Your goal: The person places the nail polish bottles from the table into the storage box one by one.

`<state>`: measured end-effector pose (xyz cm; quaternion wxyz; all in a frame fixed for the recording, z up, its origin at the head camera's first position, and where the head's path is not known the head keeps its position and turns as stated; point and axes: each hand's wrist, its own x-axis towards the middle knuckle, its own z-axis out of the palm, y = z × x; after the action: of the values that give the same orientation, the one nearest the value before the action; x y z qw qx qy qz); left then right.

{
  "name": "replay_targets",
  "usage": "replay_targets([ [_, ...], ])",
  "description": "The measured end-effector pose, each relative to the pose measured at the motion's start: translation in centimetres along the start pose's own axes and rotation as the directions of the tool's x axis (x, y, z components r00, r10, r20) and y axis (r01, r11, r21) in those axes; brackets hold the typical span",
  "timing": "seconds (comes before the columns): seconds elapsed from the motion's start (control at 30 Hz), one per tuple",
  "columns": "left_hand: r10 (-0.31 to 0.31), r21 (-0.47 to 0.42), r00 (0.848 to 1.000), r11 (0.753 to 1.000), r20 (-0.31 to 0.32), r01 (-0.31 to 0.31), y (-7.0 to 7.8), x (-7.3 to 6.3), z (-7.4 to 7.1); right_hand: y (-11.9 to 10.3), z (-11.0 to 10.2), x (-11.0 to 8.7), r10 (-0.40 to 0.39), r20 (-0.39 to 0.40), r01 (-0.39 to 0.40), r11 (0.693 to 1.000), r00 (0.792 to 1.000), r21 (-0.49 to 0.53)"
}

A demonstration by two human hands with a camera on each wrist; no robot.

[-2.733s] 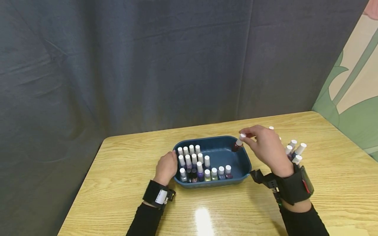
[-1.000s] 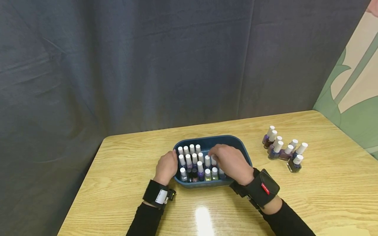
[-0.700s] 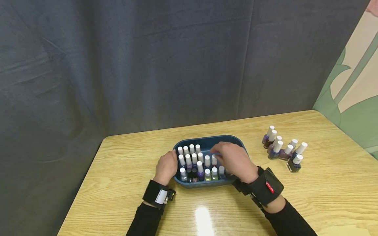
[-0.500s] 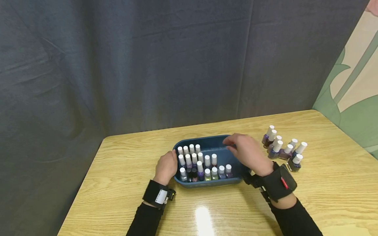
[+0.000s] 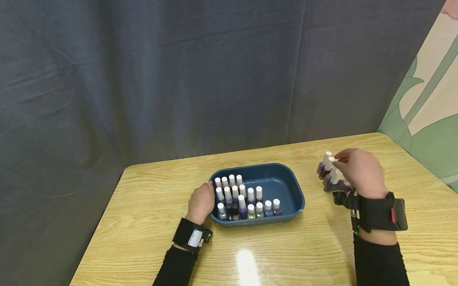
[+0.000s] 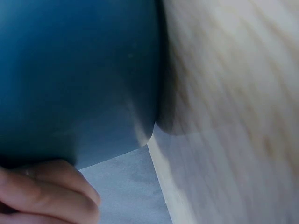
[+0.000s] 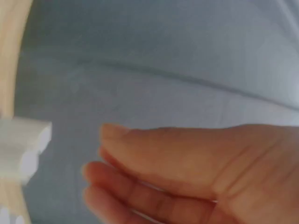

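Here's the cluster of nail polish bottles [image 5: 332,184], out to the right of the blue tray, white caps up, packed close together, a few of them screened by the hand. Right over them hangs the right hand [image 5: 363,172], and it's empty: the wrist view shows thumb and fingers near each other, gripping nothing, with two white caps [image 7: 29,164] just beyond the tips. A crowded spot, this! Catch one cap off-centre and a neighbour could well be knocked over, since the bottles stand so close.

Now to the blue tray [image 5: 282,190] itself: rows of bottles [image 5: 242,212] fill its left and front, two of them black-capped. Bare floor lies at its back right, so a bumped end bottle would probably have room to topple that way. At the tray's left end, the left hand [image 5: 201,202] grips the rim; a careless tug there might shake the rows. Under the tray, the wooden table [image 5: 150,222]; behind it, a dark curtain [image 5: 200,79].
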<state>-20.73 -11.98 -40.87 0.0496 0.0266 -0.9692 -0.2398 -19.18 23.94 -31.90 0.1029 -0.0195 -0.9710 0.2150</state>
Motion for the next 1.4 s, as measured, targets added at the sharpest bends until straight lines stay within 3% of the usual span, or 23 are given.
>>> replay_targets([
  [0.2, -0.007, -0.001, 1.0, 1.0, 0.006, 0.007, -0.1, 0.0, 0.0, 2.0, 0.3, 0.3, 0.071, 0.079, -0.07, 0.997, 0.994, -0.025],
  [0.47, 0.01, 0.0, 1.0, 1.0, -0.005, -0.01, -0.2, 0.1, 0.2, 2.3, 0.9, 0.8, 0.094, 0.157, -0.093, 0.996, 0.983, -0.013],
  [0.77, 0.018, -0.004, 1.0, 1.0, -0.012, -0.018, -0.2, 0.2, 0.1, 2.3, 1.3, 1.1, 0.092, 0.156, -0.095, 0.995, 0.983, 0.014],
  [1.03, 0.023, -0.003, 1.0, 1.0, -0.01, -0.023, -0.2, 0.1, 0.1, 2.3, 1.4, 1.0, 0.137, 0.165, -0.147, 0.988, 0.977, 0.047],
  [1.4, 0.02, 0.001, 1.0, 1.0, -0.019, -0.02, -0.3, 0.1, 0.1, 2.4, 1.8, 1.0, 0.107, 0.12, -0.116, 0.99, 0.987, 0.075],
])
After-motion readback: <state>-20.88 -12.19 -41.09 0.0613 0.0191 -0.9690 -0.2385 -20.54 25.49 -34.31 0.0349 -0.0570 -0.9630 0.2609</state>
